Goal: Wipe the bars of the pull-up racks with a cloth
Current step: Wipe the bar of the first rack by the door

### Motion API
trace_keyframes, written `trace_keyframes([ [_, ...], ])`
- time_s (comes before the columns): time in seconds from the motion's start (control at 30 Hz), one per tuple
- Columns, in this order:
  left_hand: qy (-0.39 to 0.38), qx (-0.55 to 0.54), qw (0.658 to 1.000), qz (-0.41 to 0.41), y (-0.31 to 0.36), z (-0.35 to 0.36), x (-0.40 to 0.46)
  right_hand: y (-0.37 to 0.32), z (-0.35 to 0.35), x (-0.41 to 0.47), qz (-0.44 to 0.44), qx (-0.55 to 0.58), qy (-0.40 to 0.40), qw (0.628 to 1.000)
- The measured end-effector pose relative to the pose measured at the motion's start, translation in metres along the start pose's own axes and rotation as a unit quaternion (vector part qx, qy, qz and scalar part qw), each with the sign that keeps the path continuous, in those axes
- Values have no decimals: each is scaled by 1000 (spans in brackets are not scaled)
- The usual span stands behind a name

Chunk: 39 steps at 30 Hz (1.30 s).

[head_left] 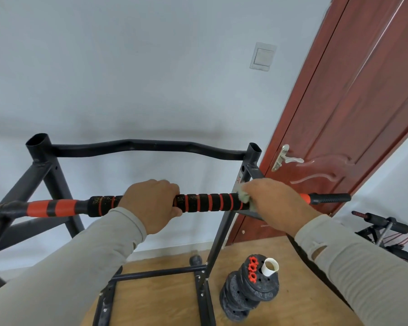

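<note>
Fingers of the left hand [151, 208] are curling over the near bar [207, 203], gripping its black foam sleeve ringed in red, the thumb tucking underneath. At the far left that bar is showing a broad orange-red and black banded section before running out of view. Just to the right, the right hand [276, 205] is closing round the same bar and pressing a pale greenish cloth [242, 196] against it; only a small tuft of the cloth is peeking out beside the knuckles, so how far it wraps is hard to judge. Both grey sleeves are reaching up from below. Behind the hands, the rack's wavy black top bar [146, 147] is spanning two open-ended uprights. Below right, a stack of black weight plates [243, 300] is sitting on the wooden floor, carrying red collars [252, 267] and a white paper cup [270, 267]. Further right, a red-brown door [353, 102] is standing with its silver handle [286, 158].
</note>
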<state>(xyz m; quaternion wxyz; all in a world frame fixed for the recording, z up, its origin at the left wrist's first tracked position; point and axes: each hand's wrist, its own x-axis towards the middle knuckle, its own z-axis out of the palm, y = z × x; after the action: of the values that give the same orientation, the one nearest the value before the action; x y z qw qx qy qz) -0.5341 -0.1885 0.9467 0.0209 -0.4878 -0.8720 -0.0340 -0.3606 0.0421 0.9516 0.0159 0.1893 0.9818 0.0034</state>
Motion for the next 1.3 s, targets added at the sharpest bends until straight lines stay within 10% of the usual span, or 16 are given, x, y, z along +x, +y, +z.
trace_keyframes([
  [0.4,32,-11,999,-1,-7,9,2,-146,32,23,-77,64,192,976],
  [0.57,17,-35,999,-6,-10,8,1,-100,23,8,-170,-79,175,967],
  [0.73,16,-44,999,-10,-8,7,-2,-31,2,-6,-69,-170,89,979],
  [0.9,17,-59,998,0,-7,6,-5,-65,13,2,34,-46,130,990],
  [1.3,-11,-9,1000,-18,-46,-10,-21,-159,45,20,-76,57,242,966],
])
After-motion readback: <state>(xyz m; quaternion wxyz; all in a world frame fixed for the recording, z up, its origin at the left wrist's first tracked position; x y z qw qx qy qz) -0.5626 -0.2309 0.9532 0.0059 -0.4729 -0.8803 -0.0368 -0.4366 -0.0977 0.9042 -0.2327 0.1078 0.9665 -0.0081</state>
